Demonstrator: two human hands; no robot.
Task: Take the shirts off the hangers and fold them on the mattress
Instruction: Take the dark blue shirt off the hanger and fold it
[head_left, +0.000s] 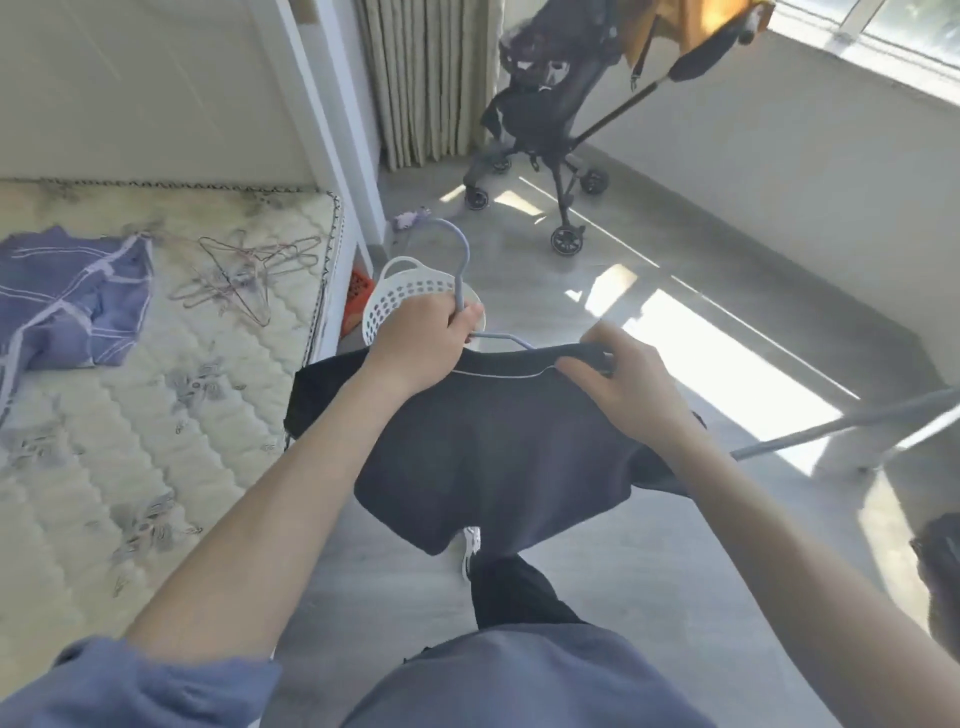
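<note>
A dark navy shirt (488, 457) hangs on a pale blue hanger (462, 260) in front of me, above the floor beside the mattress (156, 426). My left hand (421, 343) grips the hanger's neck just under its hook. My right hand (623, 384) grips the shirt's collar edge at the right shoulder. A crumpled blue shirt with white stripes (67, 301) lies on the mattress at the left. Several bare wire hangers (244, 275) lie in a heap next to it.
A white perforated basket (400, 291) stands on the floor by the mattress corner, an orange crate (356, 291) behind it. A black stroller (550, 124) stands by the curtain. A grey pole (852, 423) crosses the floor at right. Sunlit grey floor lies ahead.
</note>
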